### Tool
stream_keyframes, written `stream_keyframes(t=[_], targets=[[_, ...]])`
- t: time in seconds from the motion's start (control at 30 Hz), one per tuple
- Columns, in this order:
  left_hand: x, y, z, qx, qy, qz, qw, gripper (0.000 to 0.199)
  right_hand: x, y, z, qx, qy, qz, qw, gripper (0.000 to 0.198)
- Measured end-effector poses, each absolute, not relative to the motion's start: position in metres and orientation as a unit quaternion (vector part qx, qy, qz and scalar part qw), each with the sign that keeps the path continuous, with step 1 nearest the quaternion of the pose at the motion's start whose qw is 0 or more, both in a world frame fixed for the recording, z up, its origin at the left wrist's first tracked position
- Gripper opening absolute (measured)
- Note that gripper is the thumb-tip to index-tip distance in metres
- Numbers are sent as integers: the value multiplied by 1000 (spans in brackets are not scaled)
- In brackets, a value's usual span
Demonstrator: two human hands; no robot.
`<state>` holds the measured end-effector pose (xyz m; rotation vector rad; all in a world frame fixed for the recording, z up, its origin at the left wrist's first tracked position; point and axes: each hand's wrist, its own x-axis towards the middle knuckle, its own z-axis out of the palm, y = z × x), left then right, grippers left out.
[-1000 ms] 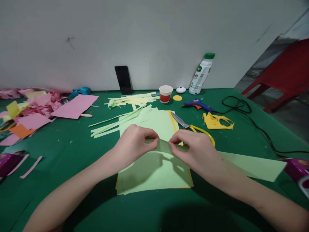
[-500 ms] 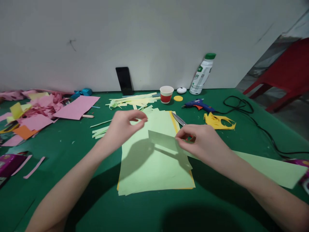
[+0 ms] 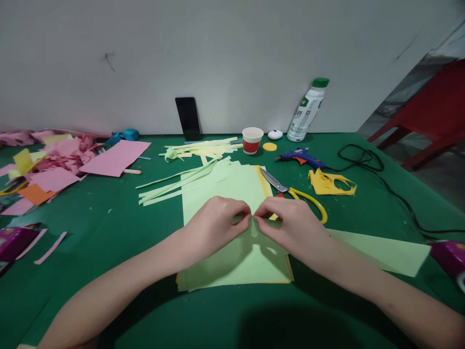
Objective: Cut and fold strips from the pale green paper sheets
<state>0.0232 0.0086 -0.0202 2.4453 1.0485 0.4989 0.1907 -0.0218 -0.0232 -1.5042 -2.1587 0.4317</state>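
Left hand (image 3: 214,225): fingers pinching pale-green slip (image 3: 253,226), mid-frame, over sheet stack (image 3: 232,274) — could be creased askew by uneven pull. Right hand (image 3: 300,220): fingers pinched likewise — scissors (image 3: 281,187), centre-right, could be knocked by its swing.

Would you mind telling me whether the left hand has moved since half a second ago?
Yes: judged against the cup, the left hand is farther right and lower in view, close to the right hand.

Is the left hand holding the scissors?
No: the left hand hovers over the green paper, while the scissors lie beyond the right hand.
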Motion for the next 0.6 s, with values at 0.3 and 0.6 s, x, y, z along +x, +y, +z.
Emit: stream_keyframes(t=[0.3,0.6], targets=[[5,38,-16,846,475,174,171,18,202,-11,-14,-584,-768,135,225,13],[2,45,-9,881,410,140,191,29,210,3,-15,-503,-783,272,244,12]])
